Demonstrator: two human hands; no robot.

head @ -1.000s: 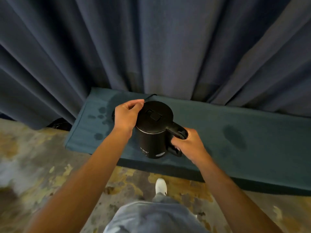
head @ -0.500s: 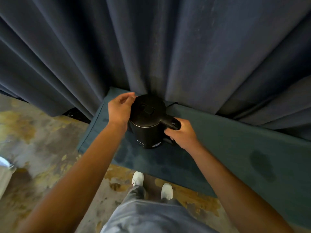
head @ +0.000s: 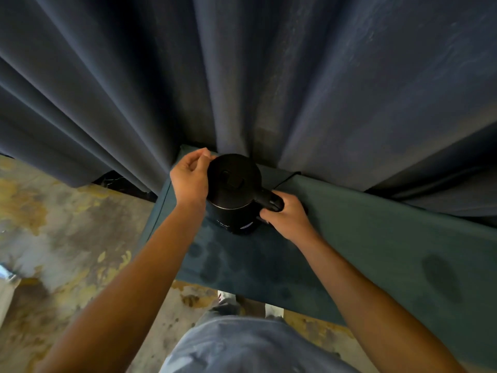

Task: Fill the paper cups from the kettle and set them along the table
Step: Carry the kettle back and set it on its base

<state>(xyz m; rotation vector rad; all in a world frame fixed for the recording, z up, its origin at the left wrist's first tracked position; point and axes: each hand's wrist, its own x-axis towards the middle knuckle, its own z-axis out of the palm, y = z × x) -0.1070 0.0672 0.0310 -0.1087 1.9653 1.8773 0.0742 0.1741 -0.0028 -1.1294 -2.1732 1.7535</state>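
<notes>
A black electric kettle (head: 234,189) with its lid closed stands upright near the left end of a table covered in dark teal cloth (head: 376,238). My right hand (head: 287,219) grips the kettle's handle on its right side. My left hand (head: 189,179) is curled against the kettle's left side near the rim, fingertips at the far edge of the lid. No paper cups are in view.
A heavy dark blue curtain (head: 269,76) hangs right behind the table and touches the kettle's far side. Damp dark patches (head: 438,275) mark the cloth. A black cord (head: 285,179) runs behind the kettle. Stained concrete floor (head: 53,238) lies to the left; my shoes show below.
The kettle has moved with both hands toward the table's left end and closer to the curtain. The view has shifted left along the table.
</notes>
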